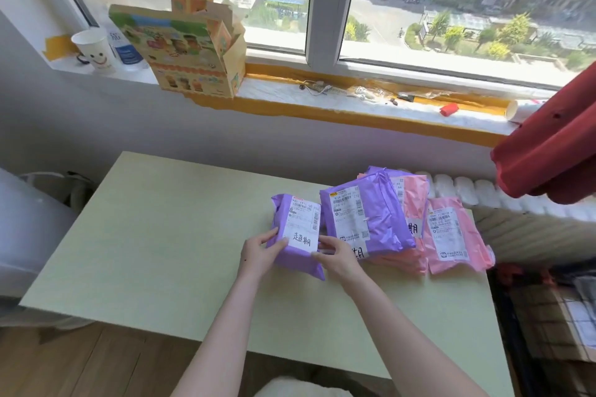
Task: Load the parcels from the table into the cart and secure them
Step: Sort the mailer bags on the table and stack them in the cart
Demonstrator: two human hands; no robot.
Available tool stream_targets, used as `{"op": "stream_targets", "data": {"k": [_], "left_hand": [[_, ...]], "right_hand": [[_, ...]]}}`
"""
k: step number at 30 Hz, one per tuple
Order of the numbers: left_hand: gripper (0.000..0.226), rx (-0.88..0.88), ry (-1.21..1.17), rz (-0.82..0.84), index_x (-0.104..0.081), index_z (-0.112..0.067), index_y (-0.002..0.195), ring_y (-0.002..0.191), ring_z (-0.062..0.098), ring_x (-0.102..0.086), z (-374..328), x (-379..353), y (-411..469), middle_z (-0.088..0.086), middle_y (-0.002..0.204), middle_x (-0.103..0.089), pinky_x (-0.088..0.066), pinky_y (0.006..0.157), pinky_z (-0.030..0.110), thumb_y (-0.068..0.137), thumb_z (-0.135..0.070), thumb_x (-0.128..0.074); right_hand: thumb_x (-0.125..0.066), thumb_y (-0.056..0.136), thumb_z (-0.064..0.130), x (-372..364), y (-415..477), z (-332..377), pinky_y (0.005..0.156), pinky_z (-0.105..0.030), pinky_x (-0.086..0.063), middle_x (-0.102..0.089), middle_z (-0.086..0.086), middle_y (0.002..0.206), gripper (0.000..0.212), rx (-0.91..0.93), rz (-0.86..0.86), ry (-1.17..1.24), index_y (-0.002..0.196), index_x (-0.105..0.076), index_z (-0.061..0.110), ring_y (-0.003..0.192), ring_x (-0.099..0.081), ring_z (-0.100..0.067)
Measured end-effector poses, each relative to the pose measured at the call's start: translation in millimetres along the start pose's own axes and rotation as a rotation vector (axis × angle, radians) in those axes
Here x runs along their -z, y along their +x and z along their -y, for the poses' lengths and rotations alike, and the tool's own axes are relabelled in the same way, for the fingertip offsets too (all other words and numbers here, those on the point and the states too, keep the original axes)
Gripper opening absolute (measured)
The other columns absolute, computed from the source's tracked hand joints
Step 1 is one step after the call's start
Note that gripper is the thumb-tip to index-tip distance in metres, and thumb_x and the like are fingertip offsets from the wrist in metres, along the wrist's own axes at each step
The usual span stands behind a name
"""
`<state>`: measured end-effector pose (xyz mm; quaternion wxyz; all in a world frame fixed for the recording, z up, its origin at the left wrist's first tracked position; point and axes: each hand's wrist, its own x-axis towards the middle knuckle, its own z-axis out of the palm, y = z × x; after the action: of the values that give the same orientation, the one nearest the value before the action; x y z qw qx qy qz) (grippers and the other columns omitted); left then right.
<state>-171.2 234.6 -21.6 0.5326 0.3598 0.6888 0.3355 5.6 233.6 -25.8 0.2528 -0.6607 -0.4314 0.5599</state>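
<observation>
Parcels in purple and pink mailer bags are lying toward the right side of a pale green table [161,251], and the nearest of them, a small purple parcel [298,232], is sitting between the person's two hands. The left hand [259,255] is gripping its left edge, thumb lying on top beside the white shipping label and fingers curling underneath. The right hand [338,256] is pinching the right edge near the lower corner of the label, thumb on top and fingers bent around the side. Whether the parcel is resting on the table or is lifted clear cannot be told.

Just to its right, a large purple parcel [367,216] is lying on top of a stack, partly covering a pink parcel [416,213] beneath it. A second pink parcel [451,238] is lying flat beside the stack, at the table's right edge. Past that edge, low on the right, the cart [554,309] is showing only as a dark frame with checked fabric.

Behind the table a white radiator [467,190] is running along the wall, and a red cloth [548,151] is hanging in from the right. Farther back, on the windowsill [322,97], an opened printed carton [193,51] is standing upright next to a water bottle [125,48] and a paper cup with a smiley face [95,48].
</observation>
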Motion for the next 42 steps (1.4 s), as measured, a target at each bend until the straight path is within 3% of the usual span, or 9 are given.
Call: {"op": "stream_targets", "data": {"k": [5,8,11,18,21,25,29,35,42], "left_hand": [[0.045,-0.129,-0.13,-0.038,-0.065,-0.019,0.115,0.111,0.008,-0.059,-22.6,12.6,-17.9,-0.007,0.114,-0.065,-0.047,0.089,0.024,0.074,-0.011,-0.08],[0.074,-0.173,-0.245,-0.015,-0.059,-0.023,0.115,0.106,0.005,-0.062,-41.9,20.1,-26.9,-0.008,0.115,-0.063,-0.052,0.081,0.026,0.046,-0.033,-0.084],[0.095,-0.198,-0.337,0.077,-0.053,-0.022,0.126,0.092,0.008,-0.069,-62.0,26.3,-34.2,-0.004,0.118,-0.062,-0.052,0.069,0.019,0.038,-0.039,-0.083],[0.073,-0.325,-0.38,0.328,-0.061,-0.023,0.12,0.09,0.015,-0.069,-105.3,25.6,-45.2,-0.001,0.114,-0.069,-0.051,0.062,0.021,0.051,-0.024,-0.085],[0.076,-0.354,-0.355,0.413,-0.061,-0.022,0.121,0.089,0.016,-0.068,-121.1,13.9,-47.4,-0.001,0.114,-0.069,-0.052,0.062,0.022,0.049,-0.029,-0.085],[0.074,-0.396,-0.271,0.525,-0.062,-0.023,0.119,0.094,0.021,-0.066,-138.4,-12.2,-49.9,-0.001,0.112,-0.07,-0.055,0.075,0.032,0.049,-0.031,-0.084],[0.073,-0.432,-0.209,0.641,-0.063,-0.024,0.118,0.099,0.028,-0.066,-152.8,-47.0,-57.5,0.001,0.113,-0.071,-0.055,0.082,0.036,0.049,-0.027,-0.086],[0.071,-0.465,-0.183,0.809,-0.063,-0.022,0.12,0.096,0.025,-0.067,-163.1,-104.4,-90.1,0.0,0.114,-0.07,-0.055,0.073,0.027,0.053,-0.021,-0.086],[0.061,-0.392,-0.233,0.952,-0.066,-0.024,0.11,0.096,0.019,-0.068,-153.1,-174.2,-153.6,0.0,0.107,-0.071,-0.057,0.075,0.038,0.052,-0.019,-0.084]], "right_hand": [[-0.069,0.085,0.006,1.2,-14.0,15.6,0.073,-0.02,-0.051,-0.065,-0.005,0.119,0.042,0.089,-0.028,0.13,0.126,-0.061,0.012,0.093,-0.064,-0.015],[-0.073,0.083,0.006,8.0,-28.5,40.3,0.069,-0.019,-0.054,-0.06,-0.004,0.12,0.045,0.154,-0.02,0.294,0.125,-0.059,0.018,0.091,-0.066,-0.008],[-0.077,0.072,0.016,18.6,-39.2,59.5,0.087,-0.039,-0.056,-0.062,-0.008,0.123,0.051,0.206,0.054,0.438,0.119,-0.06,0.029,0.106,-0.067,-0.02],[-0.081,0.061,0.022,58.3,-66.6,91.1,0.084,-0.034,-0.054,-0.069,-0.008,0.115,0.057,0.329,0.078,0.547,0.115,-0.065,0.031,0.098,-0.068,-0.027],[-0.08,0.065,0.015,80.6,-82.0,94.1,0.082,-0.031,-0.055,-0.07,-0.006,0.112,0.056,0.386,-0.006,0.508,0.117,-0.063,0.028,0.1,-0.068,-0.024],[-0.073,0.073,0.007,107.0,-106.4,86.1,0.081,-0.044,-0.059,-0.069,-0.001,0.114,0.057,0.402,-0.118,0.495,0.126,-0.058,0.025,0.106,-0.067,-0.025],[-0.072,0.072,0.006,131.0,-135.1,73.3,0.079,-0.028,-0.056,-0.068,0.001,0.115,0.059,0.428,-0.294,0.482,0.128,-0.056,0.018,0.102,-0.067,-0.013],[-0.076,0.072,0.013,171.0,-186.0,45.3,0.076,-0.026,-0.054,-0.066,-0.004,0.119,0.062,0.428,-0.451,0.474,0.129,-0.056,0.025,0.098,-0.068,-0.019],[-0.08,0.065,0.03,221.2,-252.3,-2.5,0.096,-0.053,-0.047,-0.065,-0.003,0.121,0.062,0.406,-0.527,0.555,0.123,-0.06,0.034,0.111,-0.063,-0.031]]}}
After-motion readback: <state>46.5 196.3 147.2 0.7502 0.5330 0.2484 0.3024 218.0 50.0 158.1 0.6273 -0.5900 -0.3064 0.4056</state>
